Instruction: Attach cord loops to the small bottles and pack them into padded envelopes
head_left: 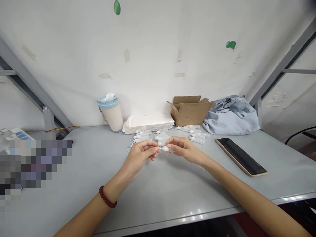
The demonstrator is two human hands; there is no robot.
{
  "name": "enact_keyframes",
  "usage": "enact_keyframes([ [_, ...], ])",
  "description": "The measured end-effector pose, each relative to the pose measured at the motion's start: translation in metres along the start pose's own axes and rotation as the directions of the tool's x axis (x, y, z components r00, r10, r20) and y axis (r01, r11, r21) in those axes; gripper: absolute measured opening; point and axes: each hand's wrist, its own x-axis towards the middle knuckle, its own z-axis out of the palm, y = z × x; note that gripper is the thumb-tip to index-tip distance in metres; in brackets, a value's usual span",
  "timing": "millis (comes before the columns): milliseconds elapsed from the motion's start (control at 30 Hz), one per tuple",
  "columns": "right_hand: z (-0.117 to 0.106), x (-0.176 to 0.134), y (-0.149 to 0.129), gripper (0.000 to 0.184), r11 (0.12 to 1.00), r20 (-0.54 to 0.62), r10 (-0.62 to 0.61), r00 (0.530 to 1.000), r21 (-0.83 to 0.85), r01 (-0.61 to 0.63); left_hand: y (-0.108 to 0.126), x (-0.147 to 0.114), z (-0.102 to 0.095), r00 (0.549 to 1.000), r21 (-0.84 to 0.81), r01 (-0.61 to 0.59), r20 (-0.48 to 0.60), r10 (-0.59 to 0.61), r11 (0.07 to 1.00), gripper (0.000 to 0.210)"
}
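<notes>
Item, one small white piece (165,149): we hold it before the small bottles (197,140), over the grey table (158,191); our right hand (185,150) pinches its body, our left hand (141,155) its thin end.

Your left hand (144,152) and right hand (184,149) pinching a small white piece (165,149), translucent bottles (198,140) beyond, open cardboard box (192,114), phone (242,156) rightward.
</notes>
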Motion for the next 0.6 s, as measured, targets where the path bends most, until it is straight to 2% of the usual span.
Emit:
enact_keyframes([
  [167, 0.002, 0.0, 0.006, 0.027, 0.999, 0.007, -0.028, 1.0, -0.026, 0.028, -0.001, 0.0, 0.003, 1.0, 0.062, -0.003, -0.029, 0.005, 0.998, 0.015],
  [600, 0.011, 0.002, 0.017, 0.026, 0.997, 0.027, -0.041, 0.999, -0.061, 0.043, -0.009, 0.004, 0.003, 1.0, 0.128, 0.022, -0.002, -0.022, 0.991, 0.015],
])
